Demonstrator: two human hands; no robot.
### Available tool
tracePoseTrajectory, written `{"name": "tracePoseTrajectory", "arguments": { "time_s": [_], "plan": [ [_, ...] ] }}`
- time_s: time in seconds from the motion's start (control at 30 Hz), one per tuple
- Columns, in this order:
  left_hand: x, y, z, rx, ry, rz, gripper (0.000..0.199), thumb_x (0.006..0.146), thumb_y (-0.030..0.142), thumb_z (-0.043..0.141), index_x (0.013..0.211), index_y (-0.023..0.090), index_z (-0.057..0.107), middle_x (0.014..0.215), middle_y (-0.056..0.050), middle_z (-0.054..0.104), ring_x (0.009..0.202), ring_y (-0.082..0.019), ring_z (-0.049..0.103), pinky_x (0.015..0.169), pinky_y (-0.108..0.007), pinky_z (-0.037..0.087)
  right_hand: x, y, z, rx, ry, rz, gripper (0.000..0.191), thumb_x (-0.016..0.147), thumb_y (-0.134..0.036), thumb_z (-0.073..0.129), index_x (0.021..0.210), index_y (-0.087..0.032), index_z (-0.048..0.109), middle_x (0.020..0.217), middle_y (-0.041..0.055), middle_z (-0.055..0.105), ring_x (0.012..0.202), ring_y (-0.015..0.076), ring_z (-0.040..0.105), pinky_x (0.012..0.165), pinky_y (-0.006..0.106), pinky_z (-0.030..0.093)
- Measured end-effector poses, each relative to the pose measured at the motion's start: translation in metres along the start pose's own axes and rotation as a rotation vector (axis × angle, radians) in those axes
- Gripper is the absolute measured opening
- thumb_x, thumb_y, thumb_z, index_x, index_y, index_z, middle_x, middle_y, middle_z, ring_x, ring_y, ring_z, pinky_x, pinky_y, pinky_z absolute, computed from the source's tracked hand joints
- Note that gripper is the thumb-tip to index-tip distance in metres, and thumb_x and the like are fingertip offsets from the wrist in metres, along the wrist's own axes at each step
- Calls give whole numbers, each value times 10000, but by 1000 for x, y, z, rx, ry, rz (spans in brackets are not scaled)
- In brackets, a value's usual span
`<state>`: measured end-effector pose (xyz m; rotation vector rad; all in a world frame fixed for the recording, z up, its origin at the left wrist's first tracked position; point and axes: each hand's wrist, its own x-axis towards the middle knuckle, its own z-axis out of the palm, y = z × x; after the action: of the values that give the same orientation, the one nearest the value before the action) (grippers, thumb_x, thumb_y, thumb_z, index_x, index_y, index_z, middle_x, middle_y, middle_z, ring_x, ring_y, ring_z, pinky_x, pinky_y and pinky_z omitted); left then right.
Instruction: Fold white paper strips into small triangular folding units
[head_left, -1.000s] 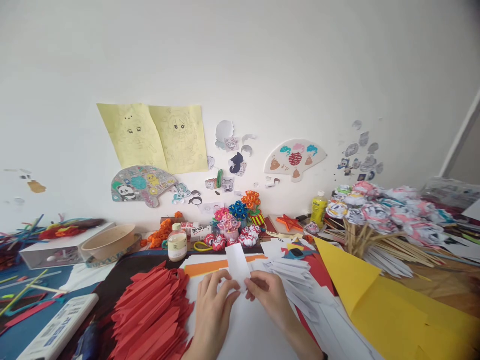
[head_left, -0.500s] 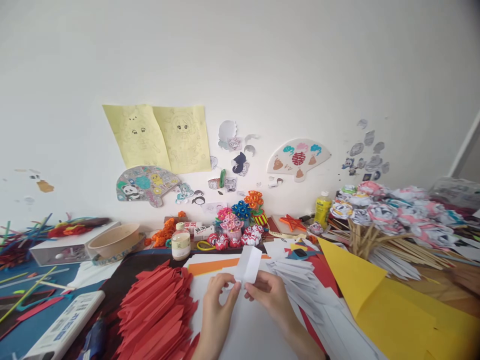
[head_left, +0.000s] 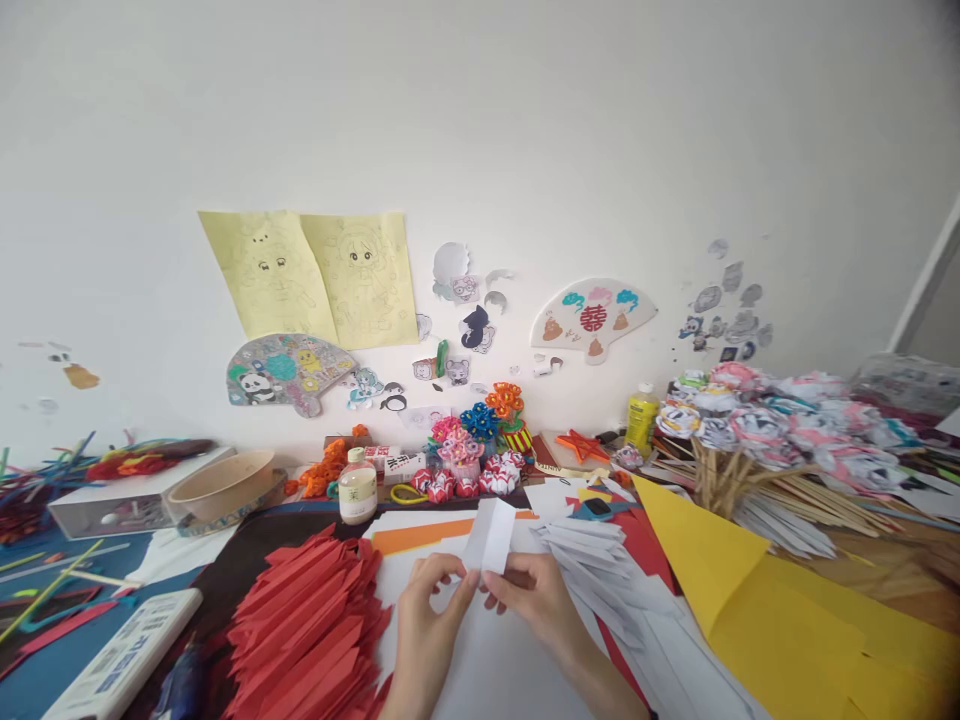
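A small piece of white paper (head_left: 490,535) with a lengthwise crease is held up between my two hands, above white sheets on the table. My left hand (head_left: 433,610) pinches its lower left edge between thumb and fingers. On the lower right, my right hand (head_left: 534,598) pinches it the same way, the thumb tips close together. Left of my hands lies a pile of folded red paper pieces (head_left: 307,620). Folded white paper strips (head_left: 589,565) lie to the right.
A glue bottle (head_left: 358,487) stands behind the red pile. Yellow paper (head_left: 787,610) covers the right side, with paper flowers on sticks (head_left: 750,420) behind. At left are a white power strip (head_left: 124,660), a glue gun (head_left: 180,680) and a beige bowl (head_left: 223,483). Handmade flowers (head_left: 480,425) stand by the wall.
The white paper has tilted slightly and sits a little lower, with both hands still pinching it. The whole view has shifted slightly.
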<state>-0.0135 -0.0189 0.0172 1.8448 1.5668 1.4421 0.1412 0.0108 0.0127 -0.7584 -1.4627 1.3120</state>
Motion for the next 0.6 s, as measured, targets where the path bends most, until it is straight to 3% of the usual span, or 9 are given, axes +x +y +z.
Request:
{"name": "tracePoseTrajectory", "arguments": {
  "time_s": [0.6],
  "plan": [
    [4,-6,-2,-15,-57,-56,269,774,430,610,651,192,591,653,3,623,674,-176,525,644,-256,387,2,5,-4,40,-63,30,295,754,-389,679,739,-96,708,633,64,642,529,142,590,494,232,448]
  ]
}}
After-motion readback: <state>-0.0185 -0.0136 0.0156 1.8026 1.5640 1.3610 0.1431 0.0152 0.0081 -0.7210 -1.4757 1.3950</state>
